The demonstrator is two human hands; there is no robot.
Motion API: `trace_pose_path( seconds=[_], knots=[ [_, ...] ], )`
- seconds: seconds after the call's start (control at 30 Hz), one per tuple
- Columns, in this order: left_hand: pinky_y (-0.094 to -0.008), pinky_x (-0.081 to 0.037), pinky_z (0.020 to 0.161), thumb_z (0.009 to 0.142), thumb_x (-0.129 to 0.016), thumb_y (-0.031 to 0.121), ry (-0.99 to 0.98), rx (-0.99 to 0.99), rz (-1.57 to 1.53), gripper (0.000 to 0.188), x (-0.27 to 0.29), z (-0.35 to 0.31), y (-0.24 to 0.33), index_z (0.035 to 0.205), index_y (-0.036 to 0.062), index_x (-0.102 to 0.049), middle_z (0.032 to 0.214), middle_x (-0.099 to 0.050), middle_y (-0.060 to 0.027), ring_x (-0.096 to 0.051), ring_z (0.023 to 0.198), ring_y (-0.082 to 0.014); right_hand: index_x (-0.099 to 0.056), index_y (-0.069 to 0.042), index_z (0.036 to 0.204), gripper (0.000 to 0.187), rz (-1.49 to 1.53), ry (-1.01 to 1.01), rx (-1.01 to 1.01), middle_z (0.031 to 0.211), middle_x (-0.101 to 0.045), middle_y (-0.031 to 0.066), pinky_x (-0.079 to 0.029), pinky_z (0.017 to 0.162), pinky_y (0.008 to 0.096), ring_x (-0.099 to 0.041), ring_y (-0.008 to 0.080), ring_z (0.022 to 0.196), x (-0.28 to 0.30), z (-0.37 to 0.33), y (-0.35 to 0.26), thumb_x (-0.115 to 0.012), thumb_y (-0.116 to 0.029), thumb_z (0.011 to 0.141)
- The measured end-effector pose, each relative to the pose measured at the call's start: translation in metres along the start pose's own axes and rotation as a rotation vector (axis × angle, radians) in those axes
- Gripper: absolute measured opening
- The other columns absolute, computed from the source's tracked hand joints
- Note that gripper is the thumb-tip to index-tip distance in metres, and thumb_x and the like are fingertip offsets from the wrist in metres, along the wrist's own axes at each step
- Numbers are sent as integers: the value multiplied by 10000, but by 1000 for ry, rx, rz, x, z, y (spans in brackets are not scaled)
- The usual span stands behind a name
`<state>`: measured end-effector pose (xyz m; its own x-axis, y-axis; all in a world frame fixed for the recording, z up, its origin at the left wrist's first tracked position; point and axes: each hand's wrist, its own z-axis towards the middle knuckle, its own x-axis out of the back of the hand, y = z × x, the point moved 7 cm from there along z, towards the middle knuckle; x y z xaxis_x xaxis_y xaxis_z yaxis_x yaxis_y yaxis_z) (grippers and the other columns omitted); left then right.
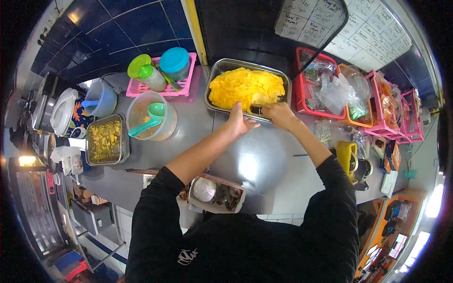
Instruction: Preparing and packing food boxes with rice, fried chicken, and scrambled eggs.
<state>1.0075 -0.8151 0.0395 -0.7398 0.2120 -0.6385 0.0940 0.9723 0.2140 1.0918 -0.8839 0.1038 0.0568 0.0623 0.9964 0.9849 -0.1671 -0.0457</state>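
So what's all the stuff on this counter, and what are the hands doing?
metal tray: one, silver, back of the counter, centre
yellow food: one heap, yellow, filling the metal tray
black-handled tool: one, black, at the tray's near rim, in the right hand
food box: one, brown, near counter edge, with rice and dark food
clear tub: one, left of the tray, teal scoops inside
steel pan: one, left side, chopped yellow-green food
pink basket: one, back left, two lidded jars
red and pink baskets: several, right side, holding bagged items
counter: one, grey steel
left hand: one, at the tray's near rim
right hand: one, gripping the black-handled tool
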Motion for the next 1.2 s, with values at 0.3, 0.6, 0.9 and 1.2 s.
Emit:
trace_pose_path(
  seconds=[0.3, 0.6, 0.9, 1.2],
  knots=[
    [-598, -145, 1036, 839, -429, 473, -138, 78, -153, 852, -18, -8, 7, 1401, 50, 51, 1457, -37, -220, -111, 1307, -480, -605, -92, 842, 199, -4, -95, 191, 744, -622, 88, -475, 638, 390, -625, 281, 754, 9, -10, 19, -634, -78, 645],
    [-565, -224, 1029, 881, -408, 418, 5, -7, -3, 752, -19, -42, 3, 1394, 28, -20, 1428, -162, -231, -251, 1271, -449, -594, 26, 886, 116, 1187, 54, -559, 686, -541, 26, -446, 553, 256, -532, 125, 623, -23, -49, 97, -548, 10, 782],
    [-398, -440, 894, 874, -446, 119, -619, -503, 568, 347, 2, -236, 40, 1194, -15, -452, 1109, -552, -184, -576, 968, -250, -510, 11, 973, 154, 1698, 297, -531, 781, -579, 72, -339, 452, 219, -480, 102, 548, 87, -130, -24, -553, -85, 860],
    [-312, -505, 736, 863, -365, -6, -219, -468, 869, 225, 166, -289, -14, 1038, 6, -506, 893, -575, -106, -603, 784, -179, -517, 14, 963, 116, 1726, 78, -576, 706, -593, 75, -412, 483, 220, -517, 65, 586, 65, -203, -217, -547, 11, 850]
  ],
)
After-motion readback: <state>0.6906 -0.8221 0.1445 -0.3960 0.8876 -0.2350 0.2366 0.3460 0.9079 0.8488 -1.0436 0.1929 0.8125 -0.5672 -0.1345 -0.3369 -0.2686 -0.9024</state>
